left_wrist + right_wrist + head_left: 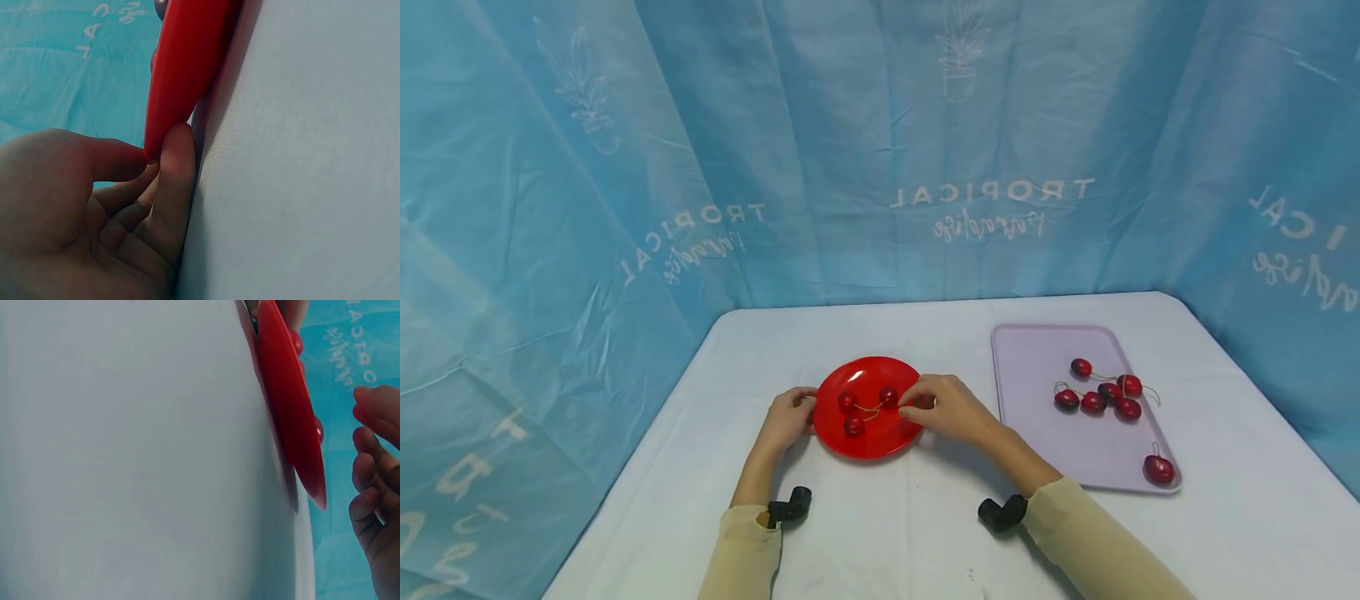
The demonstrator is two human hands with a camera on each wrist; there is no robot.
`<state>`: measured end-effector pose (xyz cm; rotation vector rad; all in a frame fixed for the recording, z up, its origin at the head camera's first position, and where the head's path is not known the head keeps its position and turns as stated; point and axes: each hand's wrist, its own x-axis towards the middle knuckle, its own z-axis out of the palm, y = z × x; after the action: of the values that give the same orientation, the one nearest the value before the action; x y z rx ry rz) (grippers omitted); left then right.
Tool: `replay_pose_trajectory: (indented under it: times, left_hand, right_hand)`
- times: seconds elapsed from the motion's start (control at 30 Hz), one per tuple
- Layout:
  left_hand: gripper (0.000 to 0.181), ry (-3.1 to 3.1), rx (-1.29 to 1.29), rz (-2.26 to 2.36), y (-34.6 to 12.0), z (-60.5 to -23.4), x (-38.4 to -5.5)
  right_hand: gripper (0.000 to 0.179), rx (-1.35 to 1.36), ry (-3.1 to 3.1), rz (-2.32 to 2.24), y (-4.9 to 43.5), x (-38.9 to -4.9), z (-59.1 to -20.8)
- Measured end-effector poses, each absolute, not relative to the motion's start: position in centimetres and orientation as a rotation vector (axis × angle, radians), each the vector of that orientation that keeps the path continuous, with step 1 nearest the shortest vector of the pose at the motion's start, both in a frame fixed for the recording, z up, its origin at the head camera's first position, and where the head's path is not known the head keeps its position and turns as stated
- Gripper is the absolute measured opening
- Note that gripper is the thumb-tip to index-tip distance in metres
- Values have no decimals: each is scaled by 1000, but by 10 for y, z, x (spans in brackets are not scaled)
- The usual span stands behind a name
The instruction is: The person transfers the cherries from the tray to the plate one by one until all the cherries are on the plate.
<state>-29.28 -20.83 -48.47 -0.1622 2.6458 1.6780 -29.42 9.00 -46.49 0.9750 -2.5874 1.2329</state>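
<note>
A red plate (870,446) carries three cherries, one of them a dark red cherry (888,397) with its stem pointing toward the middle. My left hand (788,419) grips the plate's left rim. In the left wrist view, the thumb (119,159) lies on top of the rim and a finger (178,162) supports it from below. Over the plate's right edge hovers my right hand (951,407), thumb and forefinger brought close together. From the right wrist, its loosely bent fingers (369,462) are seen apart from the plate, with nothing visible between them.
To the right, a pale lilac tray (1030,417) bears several cherries bunched toward its right side, plus a single cherry (1159,469) in its near right corner. Both lie on a white-covered table (880,533). A blue printed curtain (850,125) hangs behind and at both sides.
</note>
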Motion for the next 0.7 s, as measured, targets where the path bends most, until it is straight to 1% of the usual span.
replay_pose_trajectory:
  times: [0.37,0.7]
  left_hand:
    - [32,2642,-160,1676,-208,-483,-293]
    - [31,2630,-138,1693,-208,-483,-289]
  right_hand:
    - [10,929,-2603,1248,118,-291,-463]
    - [16,945,-2644,1225,129,-287,-459]
